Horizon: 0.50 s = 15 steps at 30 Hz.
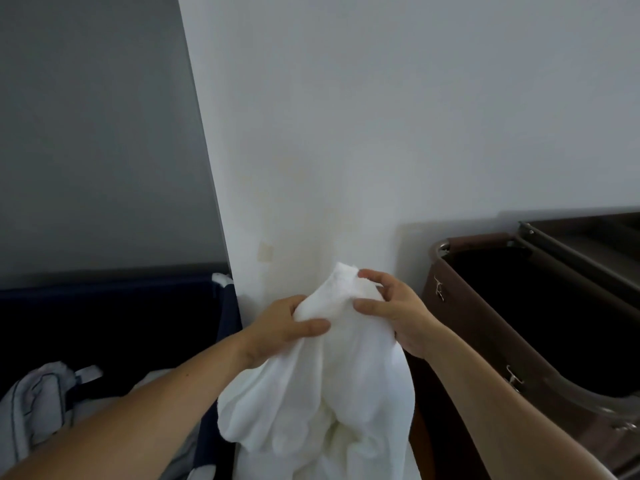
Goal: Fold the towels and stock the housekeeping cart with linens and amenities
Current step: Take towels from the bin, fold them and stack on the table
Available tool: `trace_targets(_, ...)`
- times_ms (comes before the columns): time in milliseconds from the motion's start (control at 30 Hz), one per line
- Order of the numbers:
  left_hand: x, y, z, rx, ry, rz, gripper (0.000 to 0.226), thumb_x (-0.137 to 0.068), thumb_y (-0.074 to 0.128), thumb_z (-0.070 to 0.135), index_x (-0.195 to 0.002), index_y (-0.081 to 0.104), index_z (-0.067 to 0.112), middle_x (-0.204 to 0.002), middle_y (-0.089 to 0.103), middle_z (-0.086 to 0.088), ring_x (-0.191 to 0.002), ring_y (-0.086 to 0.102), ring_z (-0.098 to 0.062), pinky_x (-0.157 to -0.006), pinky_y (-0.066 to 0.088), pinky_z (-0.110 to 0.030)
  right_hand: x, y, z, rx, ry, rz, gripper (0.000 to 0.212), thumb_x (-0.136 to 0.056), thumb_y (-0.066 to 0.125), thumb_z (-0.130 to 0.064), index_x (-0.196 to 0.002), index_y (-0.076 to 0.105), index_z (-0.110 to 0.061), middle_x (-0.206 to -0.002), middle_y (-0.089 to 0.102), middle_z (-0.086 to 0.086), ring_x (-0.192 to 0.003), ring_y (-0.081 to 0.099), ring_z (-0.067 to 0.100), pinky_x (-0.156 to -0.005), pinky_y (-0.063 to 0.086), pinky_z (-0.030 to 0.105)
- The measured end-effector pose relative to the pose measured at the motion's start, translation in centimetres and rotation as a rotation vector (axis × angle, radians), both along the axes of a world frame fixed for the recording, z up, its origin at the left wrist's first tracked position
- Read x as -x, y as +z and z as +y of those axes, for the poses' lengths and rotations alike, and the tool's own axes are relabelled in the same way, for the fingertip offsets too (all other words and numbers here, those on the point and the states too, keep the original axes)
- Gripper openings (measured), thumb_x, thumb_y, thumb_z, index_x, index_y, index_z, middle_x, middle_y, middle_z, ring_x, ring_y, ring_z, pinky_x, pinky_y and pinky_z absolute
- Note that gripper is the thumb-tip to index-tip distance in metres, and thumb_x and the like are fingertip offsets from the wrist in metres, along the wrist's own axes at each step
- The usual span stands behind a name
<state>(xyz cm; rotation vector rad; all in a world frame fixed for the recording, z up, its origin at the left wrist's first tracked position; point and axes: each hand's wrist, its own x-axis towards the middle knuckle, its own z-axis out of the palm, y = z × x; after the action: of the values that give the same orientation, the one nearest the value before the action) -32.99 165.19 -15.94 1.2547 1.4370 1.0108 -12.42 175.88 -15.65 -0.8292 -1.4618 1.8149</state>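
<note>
A white towel hangs bunched in front of me, its top held up against the white wall. My left hand grips its upper left part, thumb pressed across the cloth. My right hand pinches the upper right part between thumb and fingers. The towel's lower folds drop out of view at the bottom edge. To the right stands the brown housekeeping cart with a dark open bag compartment.
A dark navy fabric bin stands at the left, holding crumpled grey-white linen. A white wall corner rises between bin and cart. The cart's metal frame and clips run along its rim at right.
</note>
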Motion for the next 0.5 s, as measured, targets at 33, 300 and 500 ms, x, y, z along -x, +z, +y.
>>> trace_targets(33, -0.1, 0.2, 0.1, -0.005, 0.003, -0.078, 0.053, -0.077, 0.078, 0.036, -0.122, 0.063, 0.012, -0.116, 0.07, -0.009, -0.105, 0.068, -0.03, -0.095, 0.053, -0.052, 0.0, -0.1, 0.0, -0.008, 0.002, 0.025, 0.074, -0.061, 0.084, -0.011, -0.13, 0.056, -0.012, -0.108, 0.072, 0.017, -0.096, 0.07, 0.034, -0.086, 0.056, 0.046)
trace_targets(300, 0.3, 1.4, 1.8, -0.135, 0.2, -0.226, 0.028, -0.099, 0.055, 0.035, -0.11, 0.072, 0.014, -0.106, 0.075, -0.007, -0.099, 0.071, -0.027, -0.077, 0.06, -0.033, -0.4, 0.3, 0.3, -0.122, -0.031, 0.007, 0.018, -0.069, 0.082, -0.012, -0.083, 0.073, -0.017, -0.09, 0.073, 0.012, -0.08, 0.069, 0.027, -0.072, 0.056, 0.035)
trace_targets(500, -0.3, 0.8, 1.7, -0.162, 0.193, -0.125, 0.029, -0.101, 0.052, 0.035, -0.109, 0.071, 0.015, -0.107, 0.074, -0.006, -0.098, 0.071, -0.024, -0.089, 0.058, -0.039, -1.0, 0.6, 1.1, -0.118, -0.124, -0.08, 0.018, -0.055, 0.062, -0.009, -0.072, 0.062, -0.013, -0.071, 0.059, 0.011, -0.066, 0.055, 0.025, -0.055, 0.042, 0.027)
